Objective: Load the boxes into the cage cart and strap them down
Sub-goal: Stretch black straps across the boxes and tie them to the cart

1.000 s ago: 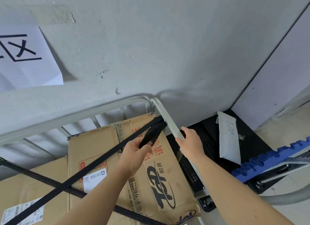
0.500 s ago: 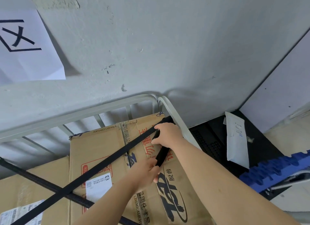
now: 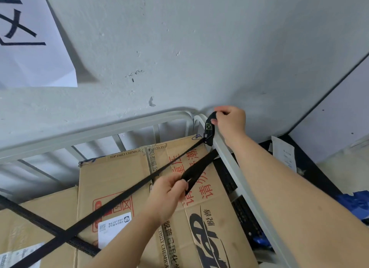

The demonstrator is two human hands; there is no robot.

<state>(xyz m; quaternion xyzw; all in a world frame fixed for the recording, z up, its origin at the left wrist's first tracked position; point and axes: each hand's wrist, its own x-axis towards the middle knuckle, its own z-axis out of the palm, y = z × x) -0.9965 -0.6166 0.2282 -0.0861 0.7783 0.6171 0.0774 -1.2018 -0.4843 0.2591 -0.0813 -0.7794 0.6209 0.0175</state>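
Note:
Brown cardboard boxes point(image 3: 119, 179) with red and black print sit inside the grey cage cart point(image 3: 99, 130). A black strap point(image 3: 123, 195) runs diagonally over them to the cart's far right corner and crosses a second black strap point(image 3: 40, 223) at the lower left. My right hand point(image 3: 231, 121) grips the strap's looped end where it wraps over the corner rail. My left hand point(image 3: 167, 193) pinches the loose strap tail over the top box, pulling it down and left.
A rough grey wall point(image 3: 199, 47) stands right behind the cart, with a white paper sign point(image 3: 30, 43) at the upper left. To the right are a black surface, a white packet point(image 3: 283, 153) and a blue plastic piece point(image 3: 355, 203).
My right hand has moved up from the strap over the box to the cart's corner rail and now holds the loop there. My left hand keeps hold of the strap tail.

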